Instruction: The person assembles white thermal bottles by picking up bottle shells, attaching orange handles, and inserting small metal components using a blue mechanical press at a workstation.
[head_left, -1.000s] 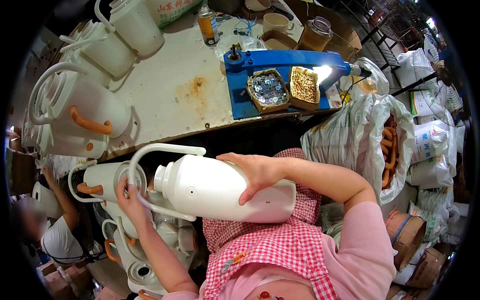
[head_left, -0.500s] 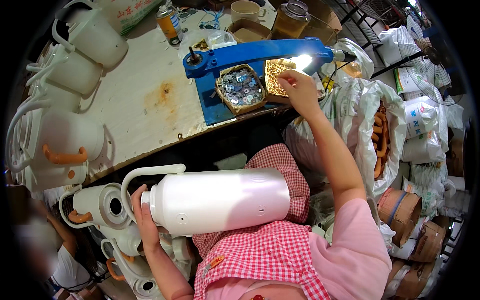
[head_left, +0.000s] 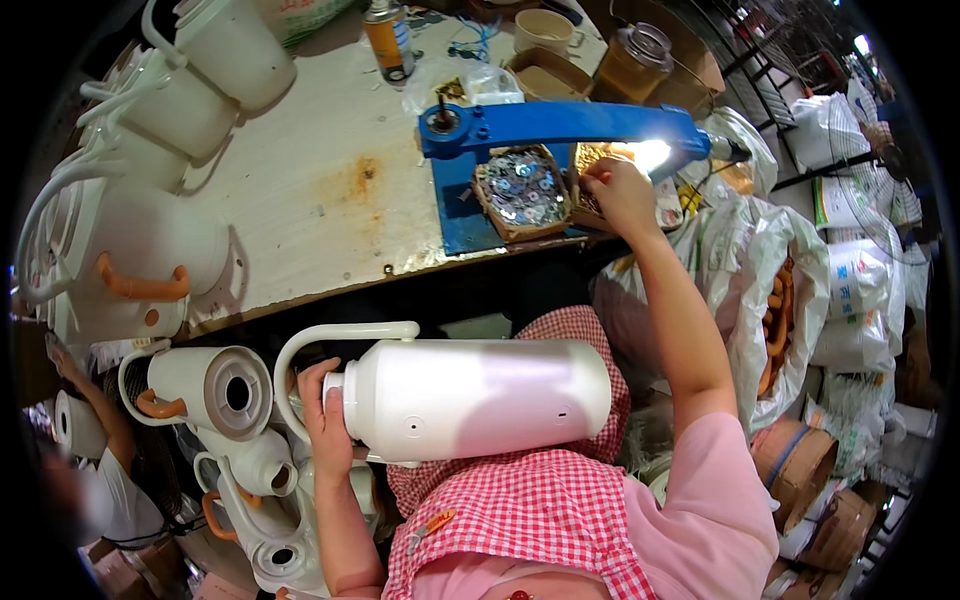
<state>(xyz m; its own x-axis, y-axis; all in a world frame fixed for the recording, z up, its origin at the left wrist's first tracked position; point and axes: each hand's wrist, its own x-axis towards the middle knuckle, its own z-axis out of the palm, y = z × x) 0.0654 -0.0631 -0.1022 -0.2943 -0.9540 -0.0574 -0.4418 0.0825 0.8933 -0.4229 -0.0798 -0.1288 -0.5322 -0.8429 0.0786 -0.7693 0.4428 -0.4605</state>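
A white thermos flask body (head_left: pixel 490 395) lies sideways across my lap, with a curved white handle at its neck end and two small holes in its side. My left hand (head_left: pixel 325 415) is wrapped round its neck. Over a small box of brass-coloured parts (head_left: pixel 597 153), probably rivets, my right hand (head_left: pixel 622 195) has its fingers pinched together at the contents. Whatever is between those fingertips is too small to make out. Beside that box, a cardboard box of flat metal pieces (head_left: pixel 522 190) stands on the blue base of a bench press (head_left: pixel 560 125).
Several white flasks (head_left: pixel 150 240) stand along the table's left side; more flasks (head_left: pixel 215 390) lie below. A spray can (head_left: pixel 388 42) and a jar (head_left: pixel 632 62) stand at the back. At right, a sack (head_left: pixel 720 260) holds orange handles (head_left: pixel 778 325). Another person's arm (head_left: pixel 105 410) shows at far left.
The whole view has shifted, so the table and press appear farther right and lower. My right hand stays at the brass parts, and my left keeps hold of the flask neck.
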